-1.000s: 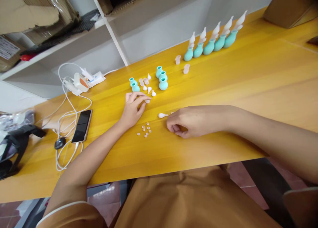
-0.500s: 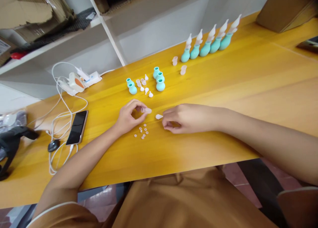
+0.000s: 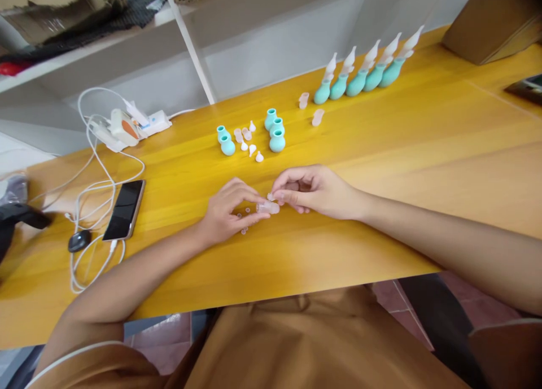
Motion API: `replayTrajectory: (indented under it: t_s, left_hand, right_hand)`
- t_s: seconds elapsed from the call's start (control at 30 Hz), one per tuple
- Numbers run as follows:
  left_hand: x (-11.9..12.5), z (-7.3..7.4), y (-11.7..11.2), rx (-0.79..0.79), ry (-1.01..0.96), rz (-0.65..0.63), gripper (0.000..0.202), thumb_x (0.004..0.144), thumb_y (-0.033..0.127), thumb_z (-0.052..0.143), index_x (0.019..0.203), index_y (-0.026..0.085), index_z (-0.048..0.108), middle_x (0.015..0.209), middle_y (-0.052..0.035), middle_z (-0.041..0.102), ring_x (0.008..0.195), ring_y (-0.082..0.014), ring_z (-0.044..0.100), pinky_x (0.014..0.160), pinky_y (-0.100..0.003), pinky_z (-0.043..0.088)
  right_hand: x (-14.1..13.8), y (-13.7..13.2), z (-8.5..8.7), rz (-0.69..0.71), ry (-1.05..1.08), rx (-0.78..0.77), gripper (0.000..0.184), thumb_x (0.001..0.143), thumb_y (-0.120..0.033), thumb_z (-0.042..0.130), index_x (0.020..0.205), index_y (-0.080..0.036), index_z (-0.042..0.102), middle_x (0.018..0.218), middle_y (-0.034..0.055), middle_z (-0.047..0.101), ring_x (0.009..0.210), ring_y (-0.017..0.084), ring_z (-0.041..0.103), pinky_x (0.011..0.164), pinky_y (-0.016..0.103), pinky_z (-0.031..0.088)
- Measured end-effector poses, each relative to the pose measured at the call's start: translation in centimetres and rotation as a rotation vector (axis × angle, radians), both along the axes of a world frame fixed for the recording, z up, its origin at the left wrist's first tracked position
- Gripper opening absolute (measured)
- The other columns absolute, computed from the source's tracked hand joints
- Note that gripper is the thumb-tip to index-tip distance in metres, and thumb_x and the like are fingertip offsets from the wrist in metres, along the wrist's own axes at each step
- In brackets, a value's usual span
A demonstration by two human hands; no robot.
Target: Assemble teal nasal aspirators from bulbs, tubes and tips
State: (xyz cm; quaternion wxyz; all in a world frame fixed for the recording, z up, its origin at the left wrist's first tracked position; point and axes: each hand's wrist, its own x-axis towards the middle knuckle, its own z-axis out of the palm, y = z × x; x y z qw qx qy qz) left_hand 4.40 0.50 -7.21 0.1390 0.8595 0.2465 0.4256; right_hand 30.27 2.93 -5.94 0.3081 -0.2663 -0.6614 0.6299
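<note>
Nearest you, your left hand (image 3: 231, 211) pinched a clear cap (image 3: 268, 208) between thumb and fingertips, holding it on its side just above the yellow table (image 3: 296, 253). Your right hand (image 3: 315, 190) met it from the other side, with thumb and forefinger closed on a small white tip (image 3: 270, 196) right at the cap's end; I could not tell whether they touched. A few tiny pale discs (image 3: 243, 231) lay on the table by your left fingers. Farther off stood loose teal bulbs (image 3: 277, 142) with more white nozzle pieces (image 3: 253, 149) between them, and a phone (image 3: 124, 209) lay off to the left. Farthest, five assembled bulbs (image 3: 358, 83) stood in a row.
</note>
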Motion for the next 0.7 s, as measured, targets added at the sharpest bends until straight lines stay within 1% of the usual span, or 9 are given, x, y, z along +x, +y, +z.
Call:
replayTrajectory:
  t_s: [0.13, 0.27, 0.37, 0.47, 0.6, 0.67, 0.7]
  left_hand:
    - [0.09, -0.07, 0.09, 0.005, 0.002, -0.046, 0.028, 0.092, 0.032, 0.091, 0.112, 0.021, 0.075, 0.096, -0.0047, 0.083, 0.086, -0.0165, 0.075, 0.082, -0.033, 0.056]
    - [0.15, -0.03, 0.07, 0.001, 0.006, -0.038, 0.028, 0.091, 0.033, 0.091, 0.112, 0.022, 0.075, 0.097, -0.0045, 0.083, 0.085, -0.0169, 0.075, 0.081, -0.033, 0.056]
    - [0.16, 0.05, 0.06, 0.002, 0.016, -0.04, 0.027, 0.092, 0.032, 0.091, 0.111, 0.022, 0.075, 0.096, -0.0041, 0.083, 0.085, -0.0168, 0.075, 0.081, -0.033, 0.056]
    - [0.13, 0.04, 0.08, 0.002, 0.024, -0.035, 0.028, 0.091, 0.032, 0.091, 0.111, 0.022, 0.075, 0.096, -0.0044, 0.083, 0.085, -0.0165, 0.073, 0.081, -0.033, 0.055]
    - [0.07, -0.14, 0.14, -0.009, 0.045, -0.037, 0.028, 0.09, 0.031, 0.092, 0.11, 0.021, 0.074, 0.094, -0.0045, 0.082, 0.084, -0.0165, 0.072, 0.079, -0.032, 0.055]
    - [0.07, -0.22, 0.15, -0.012, 0.052, -0.038, 0.027, 0.091, 0.031, 0.092, 0.109, 0.021, 0.074, 0.093, -0.0043, 0.081, 0.083, -0.0164, 0.071, 0.078, -0.032, 0.055]
    - [0.08, -0.24, 0.15, -0.012, 0.056, -0.037, 0.027, 0.091, 0.03, 0.091, 0.109, 0.021, 0.074, 0.093, -0.0042, 0.081, 0.083, -0.0163, 0.071, 0.078, -0.032, 0.055]
  right_hand:
    - [0.0, 0.24, -0.47, 0.043, 0.005, -0.044, 0.038, 0.097, -0.051, 0.081, 0.103, -0.015, 0.072, 0.065, -0.0033, 0.064, 0.052, 0.007, 0.052, 0.05, 0.021, 0.044]
    - [-0.06, 0.29, -0.71, 0.062, 0.001, -0.074, 0.037, 0.098, -0.051, 0.079, 0.105, -0.015, 0.072, 0.072, -0.0009, 0.069, 0.054, 0.007, 0.054, 0.051, 0.02, 0.047]
    - [-0.14, 0.14, -0.61, 0.056, -0.028, -0.063, 0.034, 0.098, -0.048, 0.079, 0.104, -0.014, 0.072, 0.07, -0.0018, 0.068, 0.053, 0.007, 0.054, 0.051, 0.02, 0.048]
    - [-0.18, -0.09, -0.49, 0.031, -0.067, -0.019, 0.03, 0.096, -0.043, 0.079, 0.102, -0.014, 0.072, 0.069, -0.0026, 0.068, 0.051, 0.006, 0.054, 0.049, 0.019, 0.048]
    - [-0.13, -0.35, -0.53, 0.017, -0.099, 0.071, 0.031, 0.097, -0.045, 0.077, 0.101, -0.014, 0.074, 0.075, 0.0003, 0.073, 0.051, 0.007, 0.058, 0.05, 0.021, 0.05]
    - [-0.06, -0.38, -0.52, 0.004, -0.109, 0.152, 0.03, 0.099, -0.044, 0.076, 0.1, -0.014, 0.075, 0.075, 0.0009, 0.073, 0.052, 0.008, 0.058, 0.051, 0.021, 0.049]
    - [-0.01, -0.35, -0.48, -0.013, -0.115, 0.223, 0.028, 0.099, -0.043, 0.076, 0.098, -0.015, 0.076, 0.075, 0.001, 0.073, 0.053, 0.008, 0.058, 0.052, 0.021, 0.047]
